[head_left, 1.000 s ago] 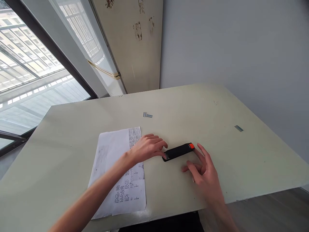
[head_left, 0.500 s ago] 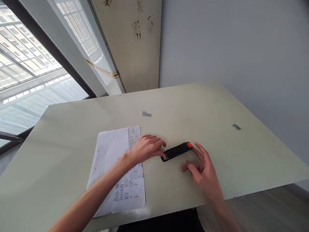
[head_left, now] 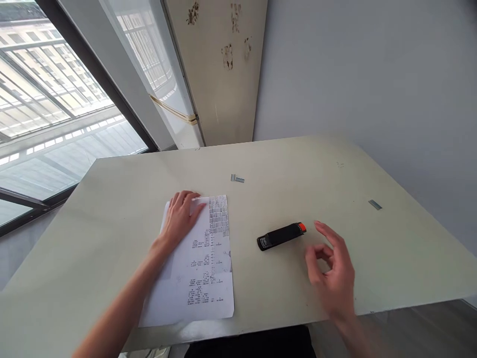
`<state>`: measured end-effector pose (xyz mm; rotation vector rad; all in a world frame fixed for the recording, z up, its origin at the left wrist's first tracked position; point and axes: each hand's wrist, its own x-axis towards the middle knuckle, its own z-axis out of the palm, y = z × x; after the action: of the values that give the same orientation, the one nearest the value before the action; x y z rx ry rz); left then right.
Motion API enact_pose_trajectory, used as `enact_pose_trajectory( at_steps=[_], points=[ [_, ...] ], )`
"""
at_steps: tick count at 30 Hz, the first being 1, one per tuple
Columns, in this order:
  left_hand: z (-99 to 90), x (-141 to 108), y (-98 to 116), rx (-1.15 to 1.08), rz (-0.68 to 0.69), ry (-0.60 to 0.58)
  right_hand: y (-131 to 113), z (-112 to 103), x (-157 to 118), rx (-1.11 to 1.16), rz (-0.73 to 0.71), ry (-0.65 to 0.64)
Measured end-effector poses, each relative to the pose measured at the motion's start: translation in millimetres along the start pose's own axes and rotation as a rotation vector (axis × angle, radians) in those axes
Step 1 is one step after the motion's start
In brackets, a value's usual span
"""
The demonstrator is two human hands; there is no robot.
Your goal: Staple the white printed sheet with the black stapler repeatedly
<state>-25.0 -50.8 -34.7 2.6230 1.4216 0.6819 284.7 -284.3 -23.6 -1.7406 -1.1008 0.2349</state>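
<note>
Printed sheets of paper (head_left: 212,293) lie on the table with text running along their right side. My left hand (head_left: 181,211) rests on the upper part of the sheets, fingers stretched toward the far edge and the thumb apart. To the right of the paper, a black stapler (head_left: 282,235) with a red tip lies untouched on the tabletop. My right hand (head_left: 333,268) hovers just right of the stapler, its fingers bent but apart from the thumb, and nothing shows in it.
Short strips of staples (head_left: 239,180) lie beyond the paper, and another strip (head_left: 375,204) is near the right edge of the pale table (head_left: 290,169). A fridge (head_left: 223,99) and a grey wall (head_left: 354,74) stand behind. A window (head_left: 48,84) is on the left.
My left hand has left the stapler and moved left onto the paper. My right hand has drawn slightly away from the stapler. The camera view has shifted a little.
</note>
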Motion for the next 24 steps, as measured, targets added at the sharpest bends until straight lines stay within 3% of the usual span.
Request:
enact_pose_trajectory(
  at_steps=[2, 5, 8, 12, 15, 24],
  points=[
    [1.9, -0.9, -13.4, 0.039, -0.068, 0.025, -3.8, -0.8, 12.1, -0.035, -0.087, -0.014],
    [7.1, 1.7, -14.3, 0.036, -0.107, 0.003, -10.8, 2.0, 35.9, -0.108, -0.179, -0.211],
    [13.6, 4.8, 0.4, -0.025, -0.124, -0.036, -15.0, 10.7, 57.5, -0.149, -0.217, -0.448],
    [23.8, 5.2, 25.3, -0.159, -0.127, -0.049, -15.0, 24.9, 71.4, -0.206, -0.193, -0.664],
    [30.4, 4.5, 40.5, -0.200, -0.115, -0.067, -14.2, 31.2, 71.3, -0.259, -0.159, -0.707],
    [39.7, 5.1, 67.6, -0.259, -0.152, -0.066, -19.3, 36.2, 61.7, -0.302, -0.060, -0.653]
  ],
)
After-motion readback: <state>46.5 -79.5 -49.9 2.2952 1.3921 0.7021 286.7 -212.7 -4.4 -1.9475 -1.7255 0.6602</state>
